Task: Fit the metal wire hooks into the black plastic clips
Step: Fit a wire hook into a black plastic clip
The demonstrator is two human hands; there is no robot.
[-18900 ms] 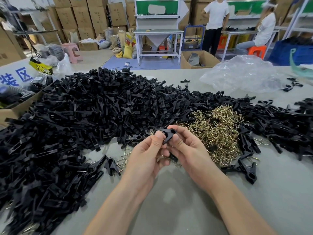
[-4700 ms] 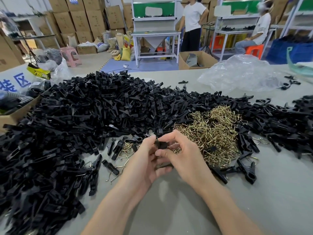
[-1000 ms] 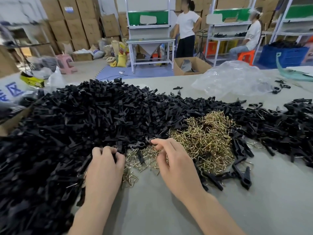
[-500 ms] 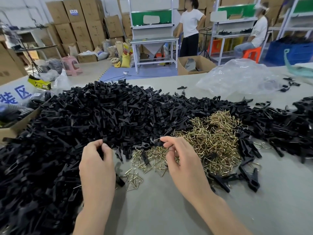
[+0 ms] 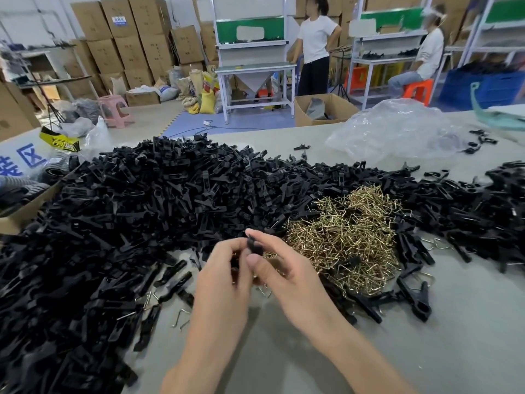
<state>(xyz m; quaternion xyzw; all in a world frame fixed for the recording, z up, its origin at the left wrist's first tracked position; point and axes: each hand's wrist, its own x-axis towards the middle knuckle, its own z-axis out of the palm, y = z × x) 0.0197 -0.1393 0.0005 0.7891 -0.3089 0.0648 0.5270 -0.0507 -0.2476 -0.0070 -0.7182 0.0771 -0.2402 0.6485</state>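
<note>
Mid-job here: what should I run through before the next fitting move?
1. Clip in hand: ok, black clip pinched between left hand and right hand.
2. Hook in hand: cannot tell, the fingers hide it and the hands are blurred.
3. Hook seated in the clip: cannot tell.
4. Hook supply: ok, hook pile lies beside the right hand.
5. Clip supply: ok, clip heap lies to the left on the table.
</note>
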